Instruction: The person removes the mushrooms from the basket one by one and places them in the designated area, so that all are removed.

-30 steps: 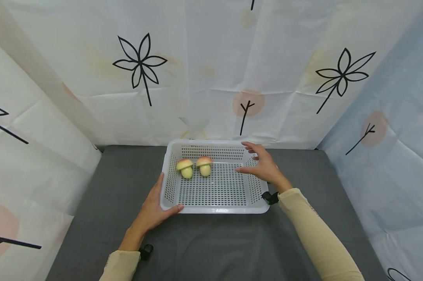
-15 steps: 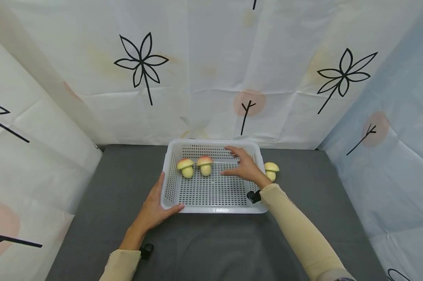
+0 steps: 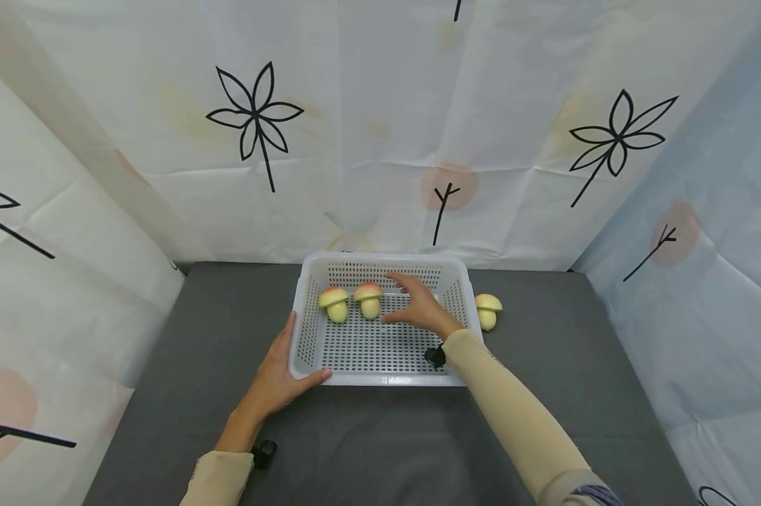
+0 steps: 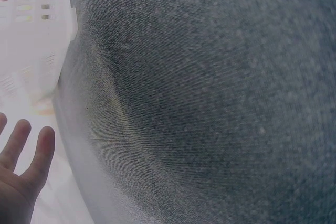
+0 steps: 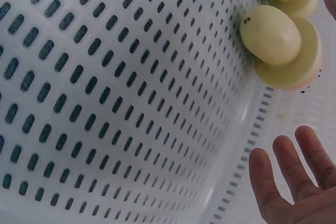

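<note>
Pale cloth [image 3: 367, 105] printed with black line flowers walls in the grey desk [image 3: 544, 323], where the white slotted basket [image 3: 393, 380] sits near the far edge. From the left, I check the left hand [image 3: 277, 371]: fingers and thumb spread, unclenched, against the basket's near left corner. Should that touch slacken or push, I judge the basket could skid. Inside, toward the left wall, lies one mushroom [image 3: 334, 304], a second mushroom [image 3: 369, 301] just beside it. Next, the right hand [image 3: 420, 307] hovers with nothing grasped, fingers and thumb parted; closing off-centre might roll the second into its neighbour. Low over the basket, the black wrist device [image 3: 436, 356] could knock the near rim. The right sleeve [image 3: 513, 414] hides the near right corner from me. Past the right wall, a third mushroom [image 3: 488, 311] rests on the desk, where a swinging forearm could bump it.
</note>
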A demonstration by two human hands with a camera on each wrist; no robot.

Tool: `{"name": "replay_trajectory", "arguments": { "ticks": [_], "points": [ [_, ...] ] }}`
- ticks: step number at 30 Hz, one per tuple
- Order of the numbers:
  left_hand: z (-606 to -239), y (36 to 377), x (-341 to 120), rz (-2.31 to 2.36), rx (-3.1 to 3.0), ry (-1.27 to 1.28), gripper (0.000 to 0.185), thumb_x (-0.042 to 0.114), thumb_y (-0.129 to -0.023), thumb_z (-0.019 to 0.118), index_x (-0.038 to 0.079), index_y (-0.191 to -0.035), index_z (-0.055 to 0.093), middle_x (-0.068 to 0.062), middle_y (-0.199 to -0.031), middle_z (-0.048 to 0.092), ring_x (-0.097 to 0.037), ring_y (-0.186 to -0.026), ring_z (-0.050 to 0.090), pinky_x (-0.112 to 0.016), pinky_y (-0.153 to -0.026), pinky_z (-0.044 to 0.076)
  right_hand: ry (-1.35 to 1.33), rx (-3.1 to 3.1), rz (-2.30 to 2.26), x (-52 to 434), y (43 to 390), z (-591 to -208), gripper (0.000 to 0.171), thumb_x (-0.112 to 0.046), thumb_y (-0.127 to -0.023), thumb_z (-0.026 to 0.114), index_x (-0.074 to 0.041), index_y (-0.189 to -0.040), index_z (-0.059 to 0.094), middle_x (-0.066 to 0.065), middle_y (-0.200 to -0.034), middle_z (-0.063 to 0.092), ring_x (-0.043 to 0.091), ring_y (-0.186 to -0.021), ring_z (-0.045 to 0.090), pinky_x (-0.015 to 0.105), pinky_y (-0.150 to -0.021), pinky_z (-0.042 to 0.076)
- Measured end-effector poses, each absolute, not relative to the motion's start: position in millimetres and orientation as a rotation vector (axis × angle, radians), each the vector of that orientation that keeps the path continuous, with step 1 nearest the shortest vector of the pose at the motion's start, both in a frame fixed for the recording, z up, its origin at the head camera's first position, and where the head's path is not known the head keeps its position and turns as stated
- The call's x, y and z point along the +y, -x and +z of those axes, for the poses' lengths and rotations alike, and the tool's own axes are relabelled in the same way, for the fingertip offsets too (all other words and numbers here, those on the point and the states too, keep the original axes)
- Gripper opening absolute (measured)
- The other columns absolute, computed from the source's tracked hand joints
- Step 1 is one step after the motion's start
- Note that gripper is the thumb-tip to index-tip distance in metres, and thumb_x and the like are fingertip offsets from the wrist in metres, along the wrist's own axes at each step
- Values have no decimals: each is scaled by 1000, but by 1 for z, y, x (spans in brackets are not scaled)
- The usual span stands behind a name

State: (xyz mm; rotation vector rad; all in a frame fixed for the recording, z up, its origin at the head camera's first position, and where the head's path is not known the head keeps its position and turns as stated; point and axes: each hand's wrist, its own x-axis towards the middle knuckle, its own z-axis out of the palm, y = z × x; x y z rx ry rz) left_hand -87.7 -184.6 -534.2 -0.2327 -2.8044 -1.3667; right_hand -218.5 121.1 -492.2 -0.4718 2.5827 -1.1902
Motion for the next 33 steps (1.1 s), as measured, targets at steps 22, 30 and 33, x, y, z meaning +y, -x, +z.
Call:
{"name": "replay_trajectory", "arguments": {
  "ticks": [22,30,33],
  "points": [
    [-536,88,-184,-1361,-2808,227,125,51,-76,86,28,-165,1,-17,-164,23,-43,-144,31,-72,-102,32,395,2578,-1152,92,226,-515,103,-17,-72,94,-27,-158,38,15,-146,44,32,-127,50,50,-98,47],
    [-535,88,-184,-1360,-2810,226,125,51,-76,86,29,-165,0,-17,-164,22,-43,-144,31,-71,-103,31,397,2592,-1065,90,230,-521,107,-21,-72,94,-29,-160,33,23,-153,36,38,-134,46,58,-104,41],
    [-535,88,-184,-1364,-2808,225,125,51,-76,86,29,-165,0,-17,-165,22,-43,-144,31,-71,-103,31,408,2601,-1041,89,231,-524,107,-21,-72,95,-29,-160,33,24,-152,36,40,-135,44,58,-105,40]
  ]
}}
